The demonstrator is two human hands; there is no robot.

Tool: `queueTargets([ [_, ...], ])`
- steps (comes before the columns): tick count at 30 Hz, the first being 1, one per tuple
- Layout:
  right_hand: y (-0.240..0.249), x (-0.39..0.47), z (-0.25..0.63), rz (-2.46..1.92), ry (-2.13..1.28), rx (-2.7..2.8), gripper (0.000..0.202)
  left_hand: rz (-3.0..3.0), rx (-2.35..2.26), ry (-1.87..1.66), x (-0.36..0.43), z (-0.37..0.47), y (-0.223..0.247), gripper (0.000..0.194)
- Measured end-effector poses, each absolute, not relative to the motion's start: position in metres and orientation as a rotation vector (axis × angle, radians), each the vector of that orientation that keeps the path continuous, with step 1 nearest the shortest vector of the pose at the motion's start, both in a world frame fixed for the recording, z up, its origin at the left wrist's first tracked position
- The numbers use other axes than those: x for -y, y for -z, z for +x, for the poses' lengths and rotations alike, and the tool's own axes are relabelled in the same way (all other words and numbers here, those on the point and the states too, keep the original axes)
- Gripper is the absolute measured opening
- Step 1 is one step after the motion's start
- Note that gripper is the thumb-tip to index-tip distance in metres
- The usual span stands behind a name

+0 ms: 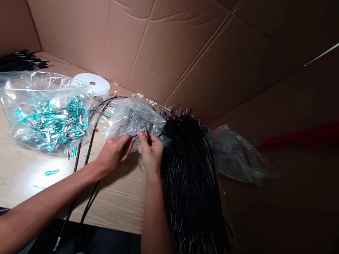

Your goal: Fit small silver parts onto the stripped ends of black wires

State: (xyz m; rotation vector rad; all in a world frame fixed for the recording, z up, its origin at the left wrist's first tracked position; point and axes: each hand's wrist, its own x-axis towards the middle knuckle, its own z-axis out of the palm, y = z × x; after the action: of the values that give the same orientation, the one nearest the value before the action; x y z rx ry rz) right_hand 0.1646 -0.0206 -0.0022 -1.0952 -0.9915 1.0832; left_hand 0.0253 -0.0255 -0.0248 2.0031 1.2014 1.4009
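Observation:
My left hand (115, 151) is closed in a pinch on the end of a thin black cable near the middle of the table. Right beside it, my right hand (151, 154) is closed around a slim dark tool (147, 134) that looks like tweezers; its exact kind is hard to make out. The fingertips of both hands nearly meet. Just behind them lies a clear plastic bag (118, 114) holding many tiny silvery pieces (134, 122). Black cables (91, 141) run across the table to the left of my left hand and hang over its front edge.
A thick bundle of black cables (188, 175) with stripped wire ends lies at right. On the left is a clear bag of teal foil strips (54, 122); a loose strip (51, 172) lies nearby. Behind are a white disc (100, 86) and cardboard walls (122, 33). Another plastic bag (237, 152) lies right.

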Motion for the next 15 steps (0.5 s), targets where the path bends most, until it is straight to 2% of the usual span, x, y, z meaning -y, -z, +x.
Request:
queueTargets([
  [6, -0.008, 0.023, 0.166, -1.014, -1.221, 0.916, 0.037, 1.216, -0.722, -1.037, 0.021, 0.022, 0.005, 0.04],
  [9, -0.009, 0.021, 0.164, -1.003, -1.242, 0.887, 0.04, 0.85, -0.501, -0.847, 0.017, 0.017, 0.001, 0.038],
  [15, -0.005, 0.012, 0.183, -1.105, -0.897, 0.751, 0.046, 0.77, -0.439, -0.77, 0.014, 0.009, -0.001, 0.035],
])
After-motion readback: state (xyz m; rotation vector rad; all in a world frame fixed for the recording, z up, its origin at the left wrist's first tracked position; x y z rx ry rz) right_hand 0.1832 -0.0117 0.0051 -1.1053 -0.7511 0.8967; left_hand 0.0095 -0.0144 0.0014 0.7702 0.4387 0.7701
